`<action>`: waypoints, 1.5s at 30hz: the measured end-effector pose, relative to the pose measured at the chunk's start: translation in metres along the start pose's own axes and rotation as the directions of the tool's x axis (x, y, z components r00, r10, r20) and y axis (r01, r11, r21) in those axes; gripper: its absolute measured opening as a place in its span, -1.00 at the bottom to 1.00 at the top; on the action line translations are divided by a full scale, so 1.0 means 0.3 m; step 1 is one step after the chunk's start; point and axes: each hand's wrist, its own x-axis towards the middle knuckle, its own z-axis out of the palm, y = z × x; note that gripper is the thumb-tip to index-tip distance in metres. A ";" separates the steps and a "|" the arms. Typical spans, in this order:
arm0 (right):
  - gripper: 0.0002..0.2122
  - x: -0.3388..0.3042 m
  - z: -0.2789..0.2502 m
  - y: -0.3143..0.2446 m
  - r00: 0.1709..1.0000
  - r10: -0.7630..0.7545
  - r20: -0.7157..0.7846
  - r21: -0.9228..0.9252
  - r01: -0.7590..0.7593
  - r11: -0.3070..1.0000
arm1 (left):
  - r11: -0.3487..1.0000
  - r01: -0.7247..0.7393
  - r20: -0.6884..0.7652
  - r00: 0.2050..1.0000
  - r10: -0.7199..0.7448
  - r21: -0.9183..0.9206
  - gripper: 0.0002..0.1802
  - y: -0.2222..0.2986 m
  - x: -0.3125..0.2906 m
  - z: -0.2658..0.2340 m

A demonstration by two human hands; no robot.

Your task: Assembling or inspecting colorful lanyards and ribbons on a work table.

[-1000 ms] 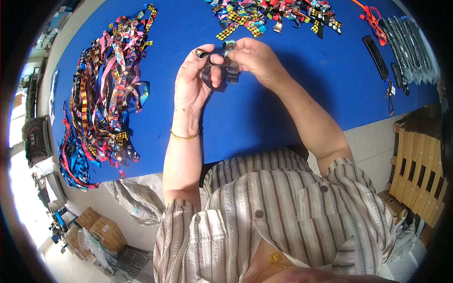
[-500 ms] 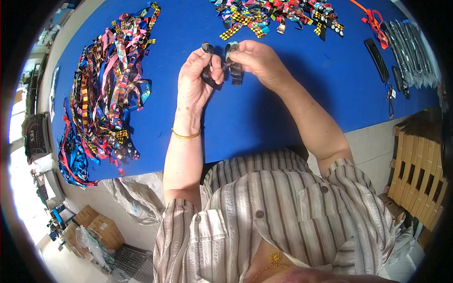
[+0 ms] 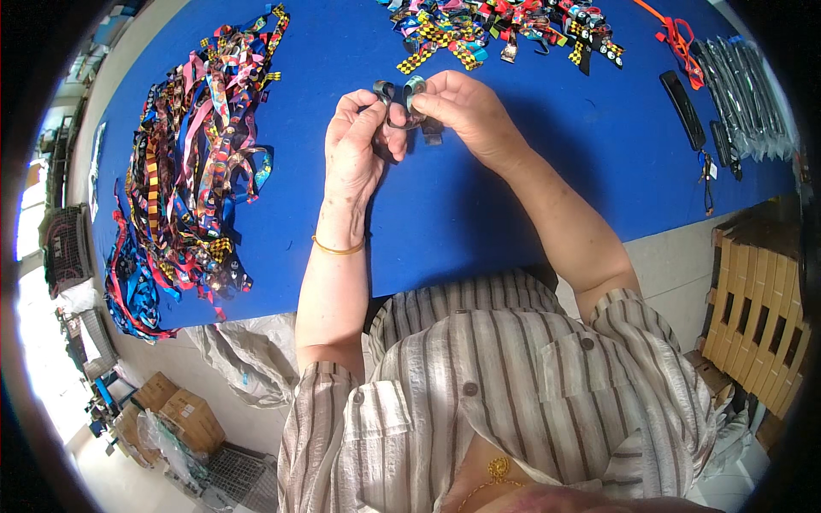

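Closest to the camera, a gold pendant [image 3: 499, 467] hangs at the neck of a striped shirt [image 3: 462, 385], whose short sleeves leave both forearms bare. Beyond its hem lies the near edge of a blue table [image 3: 428, 222]; to the left, below that edge, are a pale plastic sheet [image 3: 252, 363] and, lower down, some cartons [image 3: 195, 419], while slatted brown stacks [image 3: 757, 312] stand off to the right. A thin gold bracelet [image 3: 338, 248] circles the left wrist. Farther out, over the middle of the table, the two hands meet around a dark strap [image 3: 414, 85]. The left hand [image 3: 352, 145] is mostly curled, its thumb pressed toward the index finger on one looped end of the strap, with the other fingers bent loosely below. The right hand [image 3: 470, 109] pinches the other looped part between thumb and forefinger, its remaining fingers folded. Between the fingertips, which are near each other but apart, the strap dips in a curve, and a short flat piece hangs below the right thumb. To the left of the hands, a long heap of patterned ribbons [image 3: 201, 171] covers the table; to the right lie a black bar [image 3: 682, 109], plastic-wrapped packs [image 3: 744, 98] and a red-orange cord [image 3: 682, 51]. Beyond the hands, a second colourful pile [image 3: 513, 21] reaches the top of the view.
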 end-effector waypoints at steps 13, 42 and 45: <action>-0.86 -0.007 0.007 -0.008 1.000 0.009 0.008 -0.008 -0.009 1.000 | 0.984 0.024 0.027 0.999 -0.029 0.177 -0.79 0.001 -0.007 0.015; -0.81 0.005 -0.024 -0.021 0.998 -0.001 0.068 -0.149 0.011 0.989 | 0.942 -0.043 0.162 0.987 -0.012 0.333 -0.90 -0.019 -0.019 0.021; -0.88 0.006 -0.011 -0.010 0.996 -0.090 -0.025 -0.038 0.089 0.995 | 0.936 -0.007 0.120 0.992 -0.038 0.352 -0.90 -0.019 -0.015 0.025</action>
